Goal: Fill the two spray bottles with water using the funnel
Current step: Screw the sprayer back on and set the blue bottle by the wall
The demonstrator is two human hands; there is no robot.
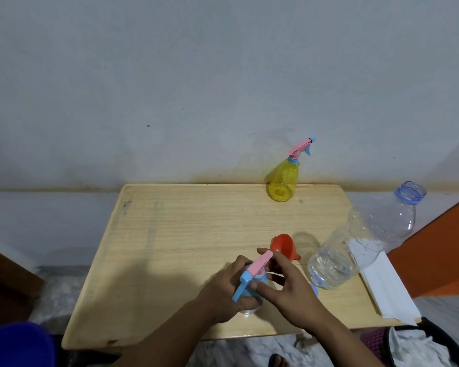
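Observation:
A blue spray bottle (pixel 252 290) stands near the front of the wooden table (pixel 170 234). My left hand (pixel 223 295) is wrapped around its body. My right hand (pixel 289 284) holds its pink and blue spray head (pixel 255 268) from the right. An orange funnel (pixel 285 245) lies on its side just behind my hands. A yellow spray bottle (pixel 284 181) with its pink head on stands at the table's far edge by the wall. A large clear water bottle (pixel 363 239), uncapped, stands at the right with little water in it.
A blue cap (pixel 314 290) lies by the water bottle's base. A white strip (pixel 387 290) lies along the table's right edge. A dark basket with cloth (pixel 421 345) sits on the floor at the lower right. A blue object (pixel 16 345) fills the lower left corner.

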